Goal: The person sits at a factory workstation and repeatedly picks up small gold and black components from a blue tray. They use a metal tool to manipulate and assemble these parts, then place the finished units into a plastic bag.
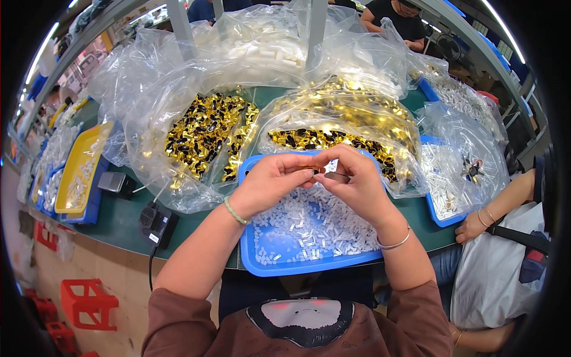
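My left hand (pixel 269 182) and my right hand (pixel 358 179) meet above the far part of a blue tray (pixel 253 250), fingertips almost touching. Pinched in the left fingers is a small black-and-gold piece (pixel 314 171), mostly covered by them. A small dark oval piece (pixel 338 177) shows between the thumb and fingers of the right hand; its exact kind is unclear. Below the hands, many small white plastic pieces (pixel 303 223) lie loose in the tray. Beyond it, clear plastic bags hold heaps of black-and-gold pieces (pixel 208 131).
A yellow tray (pixel 74 205) on blue bins stands at the left, near a black adapter box (pixel 158 223) with a cord. A bagged blue tray (pixel 455 220) is at the right, beside a co-worker's arm (pixel 502 199). Grey frame posts (pixel 317 30) rise at the back. Red stools (pixel 89 303) stand on the floor.
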A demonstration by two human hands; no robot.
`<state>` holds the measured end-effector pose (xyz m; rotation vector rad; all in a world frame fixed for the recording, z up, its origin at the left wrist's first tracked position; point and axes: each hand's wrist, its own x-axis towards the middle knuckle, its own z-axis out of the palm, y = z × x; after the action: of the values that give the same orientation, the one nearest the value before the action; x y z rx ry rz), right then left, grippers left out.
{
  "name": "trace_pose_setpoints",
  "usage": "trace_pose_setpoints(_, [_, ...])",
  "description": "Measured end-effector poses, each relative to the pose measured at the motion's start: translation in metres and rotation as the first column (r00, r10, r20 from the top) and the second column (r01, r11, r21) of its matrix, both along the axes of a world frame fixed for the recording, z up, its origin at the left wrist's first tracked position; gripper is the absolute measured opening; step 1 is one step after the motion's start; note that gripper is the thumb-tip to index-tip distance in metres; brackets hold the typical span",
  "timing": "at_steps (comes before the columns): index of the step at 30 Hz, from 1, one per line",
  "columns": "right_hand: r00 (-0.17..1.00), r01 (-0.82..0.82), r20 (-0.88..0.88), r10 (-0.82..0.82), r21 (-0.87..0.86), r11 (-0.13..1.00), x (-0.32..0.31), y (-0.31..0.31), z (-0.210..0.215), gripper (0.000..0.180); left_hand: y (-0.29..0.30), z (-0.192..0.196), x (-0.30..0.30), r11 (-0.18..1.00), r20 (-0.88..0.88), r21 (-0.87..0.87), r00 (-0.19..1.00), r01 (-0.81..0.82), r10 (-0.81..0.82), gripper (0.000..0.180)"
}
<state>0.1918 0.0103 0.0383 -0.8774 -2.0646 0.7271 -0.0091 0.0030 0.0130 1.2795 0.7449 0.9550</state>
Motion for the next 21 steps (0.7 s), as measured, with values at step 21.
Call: trace_pose_setpoints(21, [0.997,-0.070,0.039,0.066,0.134,0.988,-0.003,-0.001,-0.003,0.046,-0.003,-0.010,0.011,0.981,-0.012,0.174,0.996,-0.088,0.091,0.024])
